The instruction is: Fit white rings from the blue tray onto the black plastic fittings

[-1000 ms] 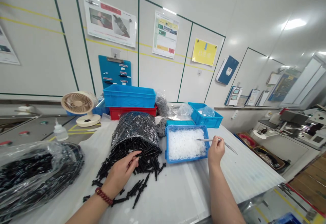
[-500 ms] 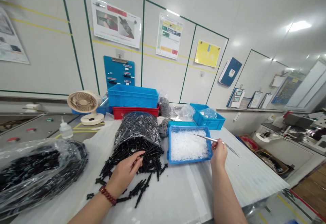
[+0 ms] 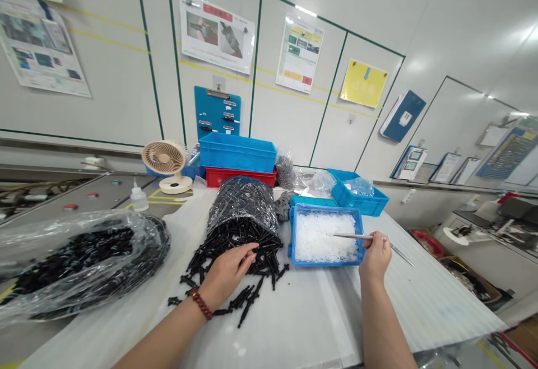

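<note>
My left hand (image 3: 229,271) rests on a spilled pile of black plastic parts (image 3: 235,257) at the mouth of a clear bag (image 3: 244,204), fingers curled and pinching at one of the black parts. My right hand (image 3: 375,257) is closed on metal tweezers (image 3: 357,237), whose tips reach over a blue tray (image 3: 325,261) filled with small white parts (image 3: 323,236). A beaded bracelet sits on my left wrist.
A second bag of black parts (image 3: 84,262) lies at the left. Blue and red bins (image 3: 237,159), a small fan (image 3: 163,163), a squeeze bottle (image 3: 138,198) and another blue bin (image 3: 357,195) stand at the back. The table edge runs at the right.
The view has swung to the left, shifting everything rightward in the frame. My hands keep their places on the black parts and over the tray.
</note>
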A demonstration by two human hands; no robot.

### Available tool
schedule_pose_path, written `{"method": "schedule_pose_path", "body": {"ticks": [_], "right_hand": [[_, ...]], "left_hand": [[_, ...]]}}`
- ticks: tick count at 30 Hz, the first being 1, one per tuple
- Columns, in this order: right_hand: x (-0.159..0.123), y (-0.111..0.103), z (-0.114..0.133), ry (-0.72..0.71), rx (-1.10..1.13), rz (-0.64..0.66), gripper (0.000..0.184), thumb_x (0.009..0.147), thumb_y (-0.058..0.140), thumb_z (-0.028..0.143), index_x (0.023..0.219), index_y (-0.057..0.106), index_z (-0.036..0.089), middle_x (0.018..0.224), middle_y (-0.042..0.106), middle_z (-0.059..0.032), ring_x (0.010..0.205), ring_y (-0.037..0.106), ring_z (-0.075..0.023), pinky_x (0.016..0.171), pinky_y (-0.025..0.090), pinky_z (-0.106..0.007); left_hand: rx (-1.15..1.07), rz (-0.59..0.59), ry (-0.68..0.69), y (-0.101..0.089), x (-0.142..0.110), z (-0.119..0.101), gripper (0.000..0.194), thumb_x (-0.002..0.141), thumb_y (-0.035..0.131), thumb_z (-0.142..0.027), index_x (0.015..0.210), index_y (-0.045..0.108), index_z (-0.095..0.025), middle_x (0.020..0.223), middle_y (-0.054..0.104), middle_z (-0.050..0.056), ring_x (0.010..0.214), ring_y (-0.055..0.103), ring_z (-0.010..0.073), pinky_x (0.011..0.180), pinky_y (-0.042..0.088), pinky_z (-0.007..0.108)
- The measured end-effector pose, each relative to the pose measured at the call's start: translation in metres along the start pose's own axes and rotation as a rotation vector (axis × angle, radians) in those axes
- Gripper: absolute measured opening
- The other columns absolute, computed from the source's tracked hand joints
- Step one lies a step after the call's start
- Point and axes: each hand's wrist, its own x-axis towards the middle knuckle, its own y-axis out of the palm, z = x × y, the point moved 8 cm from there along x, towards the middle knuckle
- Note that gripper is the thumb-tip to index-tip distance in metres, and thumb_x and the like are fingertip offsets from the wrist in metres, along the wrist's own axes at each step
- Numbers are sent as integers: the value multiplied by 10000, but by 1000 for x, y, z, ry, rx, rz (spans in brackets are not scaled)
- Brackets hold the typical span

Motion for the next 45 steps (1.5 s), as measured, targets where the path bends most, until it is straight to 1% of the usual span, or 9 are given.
{"method": "schedule_pose_path", "body": {"ticks": [7,11,15,25,31,34,38,42,45], "right_hand": [[-6,3,9,-46,-104,44,244,745,488,418,647,441,199,470,365,78,441,326,-89,445,254,-230],[-7,2,11,-75,-125,36,273,761,461,462,691,445,199,503,382,74,467,351,-93,471,275,-229],[-5,3,10,-87,-131,45,291,758,458,485,712,444,198,532,399,69,490,377,-95,493,288,-229],[-4,3,7,-83,-167,67,293,757,457,485,696,446,199,502,368,82,467,343,-91,479,266,-230],[-9,13,1,-69,-203,155,329,744,490,515,694,479,190,498,401,77,479,370,-96,497,284,-236],[-10,19,-6,-7,-162,191,355,708,537,534,683,492,183,502,427,72,490,385,-95,509,295,-236],[-8,22,-14,116,-32,192,369,682,539,549,668,462,188,501,421,71,479,382,-89,485,315,-225],[-9,26,-13,183,46,223,349,662,550,526,687,457,191,530,444,57,491,441,-98,473,363,-223],[-16,34,-9,214,103,289,341,649,578,511,701,482,188,542,462,51,506,470,-103,481,389,-228]], "left_hand": [[-6,20,-18,1,1,1,329,863,369,-309,1041,604,-164,795,677,40,713,632,151,712,525,252],[-32,37,-34,2,0,1,329,860,368,-302,1047,601,-164,771,676,34,691,633,146,691,520,241],[-38,63,-57,3,0,1,348,866,354,-326,1048,599,-159,762,676,34,695,637,153,676,519,245],[-47,71,-76,4,0,4,345,869,353,-328,1058,593,-169,756,677,28,704,638,154,644,507,235],[-50,72,-67,3,1,2,336,863,359,-323,1040,602,-173,725,672,21,681,632,153,644,507,237],[-48,66,-59,3,1,1,333,861,362,-317,1034,606,-172,710,669,20,663,628,149,638,506,232],[-37,69,-52,3,1,0,339,862,361,-314,1045,602,-161,719,669,25,664,624,147,656,510,236],[-33,76,-44,5,0,1,334,869,360,-310,1054,597,-165,735,671,26,680,625,149,682,516,245],[-22,35,-15,4,-1,-1,312,872,380,-299,1054,598,-170,801,674,38,732,626,152,720,516,259]]}}
